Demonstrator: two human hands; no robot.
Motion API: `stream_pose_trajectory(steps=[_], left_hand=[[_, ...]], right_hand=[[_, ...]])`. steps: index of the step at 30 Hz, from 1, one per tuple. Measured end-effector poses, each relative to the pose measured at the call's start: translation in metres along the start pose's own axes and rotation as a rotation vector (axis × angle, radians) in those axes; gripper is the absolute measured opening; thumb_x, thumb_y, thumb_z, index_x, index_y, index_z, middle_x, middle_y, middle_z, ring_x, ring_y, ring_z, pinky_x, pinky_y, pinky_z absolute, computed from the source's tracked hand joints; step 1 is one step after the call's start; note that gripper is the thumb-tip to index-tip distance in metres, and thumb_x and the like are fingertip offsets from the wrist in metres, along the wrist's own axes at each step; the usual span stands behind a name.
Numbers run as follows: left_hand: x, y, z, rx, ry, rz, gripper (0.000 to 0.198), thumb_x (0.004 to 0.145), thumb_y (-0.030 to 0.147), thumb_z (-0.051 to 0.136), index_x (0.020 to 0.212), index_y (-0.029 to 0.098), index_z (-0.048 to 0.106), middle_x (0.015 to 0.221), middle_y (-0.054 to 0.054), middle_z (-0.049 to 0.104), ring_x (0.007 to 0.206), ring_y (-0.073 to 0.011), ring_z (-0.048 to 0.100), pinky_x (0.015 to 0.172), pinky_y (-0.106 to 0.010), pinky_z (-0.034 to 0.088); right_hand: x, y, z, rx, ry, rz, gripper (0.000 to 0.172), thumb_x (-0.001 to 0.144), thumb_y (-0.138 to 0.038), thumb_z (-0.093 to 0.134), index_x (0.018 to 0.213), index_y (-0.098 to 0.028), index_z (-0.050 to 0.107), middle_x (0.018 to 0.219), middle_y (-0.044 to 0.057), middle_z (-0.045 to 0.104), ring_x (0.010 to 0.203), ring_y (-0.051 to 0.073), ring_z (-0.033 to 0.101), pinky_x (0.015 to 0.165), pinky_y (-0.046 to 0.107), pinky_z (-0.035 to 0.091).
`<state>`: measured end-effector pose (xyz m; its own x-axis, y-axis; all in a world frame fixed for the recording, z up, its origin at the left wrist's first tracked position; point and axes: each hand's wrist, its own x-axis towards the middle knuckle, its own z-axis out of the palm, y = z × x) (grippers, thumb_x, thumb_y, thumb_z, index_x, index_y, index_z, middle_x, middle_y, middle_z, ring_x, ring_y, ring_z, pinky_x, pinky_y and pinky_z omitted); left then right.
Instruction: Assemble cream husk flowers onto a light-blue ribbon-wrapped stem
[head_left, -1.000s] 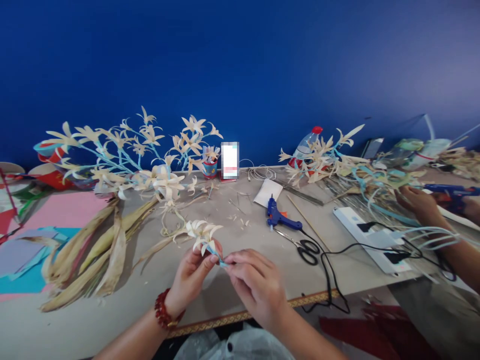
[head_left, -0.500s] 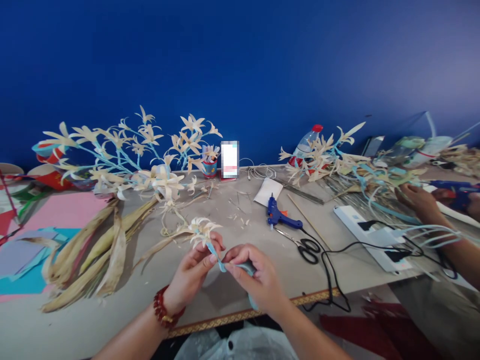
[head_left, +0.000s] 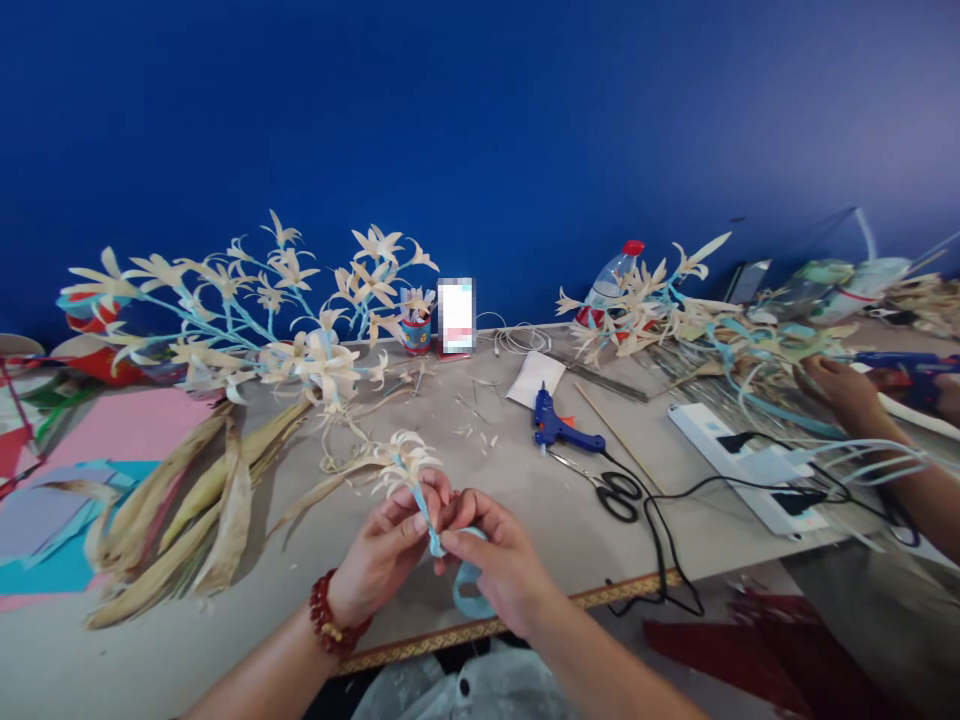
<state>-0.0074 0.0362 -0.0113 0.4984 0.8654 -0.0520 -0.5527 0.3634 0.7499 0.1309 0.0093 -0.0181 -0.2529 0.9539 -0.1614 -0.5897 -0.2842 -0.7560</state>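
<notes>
Near the table's front edge, my left hand (head_left: 401,535) pinches the light-blue stem of a cream flower (head_left: 405,460) with thin curled petals. The bloom points up and away from me. Close against it, my right hand (head_left: 491,555) is closed on light-blue tape (head_left: 472,590), whose loop hangs below the fingers. The tape meets the lower end of the stem between both hands. My fingers partly hide the spot where they meet.
Finished-looking cream flowers on blue stems (head_left: 240,320) stand at the back left. Dried husks (head_left: 180,500) and coloured paper (head_left: 127,420) lie left. To the right are a blue glue gun (head_left: 559,425), scissors (head_left: 619,495), a power strip (head_left: 750,480) and another person's hand (head_left: 840,395).
My right hand has shifted slightly and turned, and the tape loop now shows more below it. My left hand still grips the stem. The view has moved slightly.
</notes>
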Motion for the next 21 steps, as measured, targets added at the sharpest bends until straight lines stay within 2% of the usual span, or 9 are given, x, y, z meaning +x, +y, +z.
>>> stream_pose_trajectory(steps=[5,11,15,18,21], left_hand=[[-0.001,0.001,-0.002,-0.008,-0.036,-0.024,0.018,0.074,0.032,0.069,0.07,0.016,0.063,0.09,-0.005,0.045,0.076,-0.0171,0.047,0.052,-0.025,0.05],[-0.002,0.001,-0.002,0.002,-0.066,-0.036,0.019,0.073,0.034,0.069,0.069,0.017,0.063,0.09,-0.005,0.044,0.075,-0.0174,0.048,0.048,-0.025,0.051],[-0.001,0.0,-0.002,-0.003,-0.06,-0.012,0.016,0.076,0.033,0.067,0.071,0.017,0.064,0.096,-0.005,0.048,0.073,-0.016,0.05,0.049,-0.024,0.05],[0.0,-0.004,-0.006,0.067,-0.001,0.053,0.015,0.077,0.032,0.067,0.084,0.019,0.068,0.104,-0.007,0.054,0.074,-0.0163,0.053,0.055,-0.026,0.05],[0.001,-0.009,-0.012,0.194,0.096,0.174,0.031,0.072,0.034,0.073,0.099,0.019,0.069,0.106,-0.009,0.059,0.093,-0.0216,0.055,0.078,-0.03,0.048]], right_hand=[[0.0,0.001,0.003,0.042,-0.031,0.004,0.033,0.065,-0.029,0.08,0.065,-0.018,0.049,0.069,-0.002,0.063,0.045,0.007,0.05,0.041,0.019,0.039],[0.001,0.002,0.003,0.088,-0.051,0.044,0.036,0.061,-0.028,0.083,0.065,-0.018,0.048,0.07,-0.002,0.062,0.045,0.007,0.051,0.042,0.021,0.042],[0.003,0.005,0.002,0.084,-0.061,0.004,0.035,0.062,-0.027,0.082,0.066,-0.018,0.049,0.069,-0.003,0.061,0.048,0.008,0.054,0.049,0.023,0.046],[0.004,0.001,0.001,-0.025,-0.018,-0.095,0.032,0.065,-0.029,0.079,0.066,-0.018,0.049,0.074,-0.002,0.061,0.053,0.009,0.055,0.052,0.023,0.048],[0.002,-0.009,0.0,-0.321,0.035,-0.316,0.023,0.073,-0.029,0.072,0.068,-0.019,0.052,0.078,0.002,0.061,0.065,0.013,0.058,0.057,0.025,0.049]])
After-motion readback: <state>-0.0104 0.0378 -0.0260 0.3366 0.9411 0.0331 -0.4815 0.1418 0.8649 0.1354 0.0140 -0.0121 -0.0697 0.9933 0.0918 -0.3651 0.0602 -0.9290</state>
